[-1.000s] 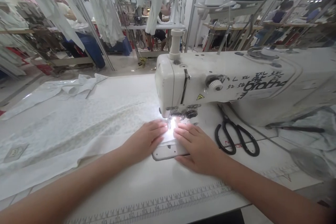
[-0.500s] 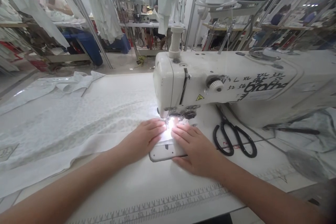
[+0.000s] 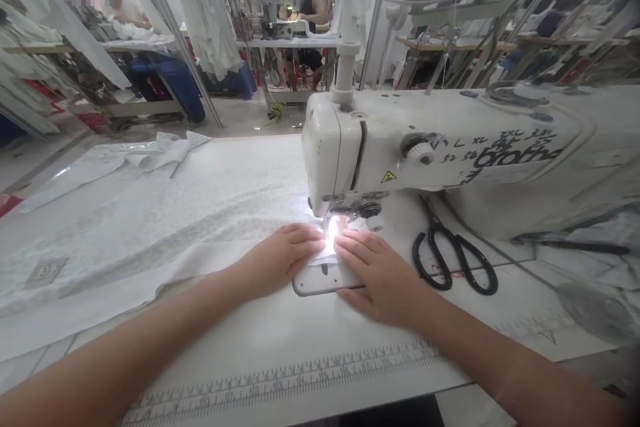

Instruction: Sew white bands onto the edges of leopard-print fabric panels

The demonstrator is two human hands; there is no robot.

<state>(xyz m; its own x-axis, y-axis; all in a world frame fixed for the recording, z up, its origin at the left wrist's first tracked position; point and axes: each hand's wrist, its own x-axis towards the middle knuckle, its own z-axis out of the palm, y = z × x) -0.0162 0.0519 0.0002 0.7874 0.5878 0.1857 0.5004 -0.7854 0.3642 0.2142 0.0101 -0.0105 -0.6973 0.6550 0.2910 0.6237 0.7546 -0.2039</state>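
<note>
My left hand lies palm down on white fabric, fingers stretched toward the lit needle area of a white sewing machine. Just right of the needle, my right hand also lies flat, its fingers on the fabric's end and its thumb apart over the metal needle plate. Bright lamp light washes out the fabric between my fingertips, so the presser foot is hard to make out. The fabric spreads far to the left, with a small marked rectangular patch on it.
Black-handled scissors lie right of my right hand, under the machine arm. A printed ruler scale runs along the table's front. Crumpled white cloth sits at the back left. Beyond, a co-worker sits at another machine.
The camera view has shifted slightly, moving the machine and hands a little right in the picture. The marked patch has moved further right with the fabric. Both hands stay by the needle.
</note>
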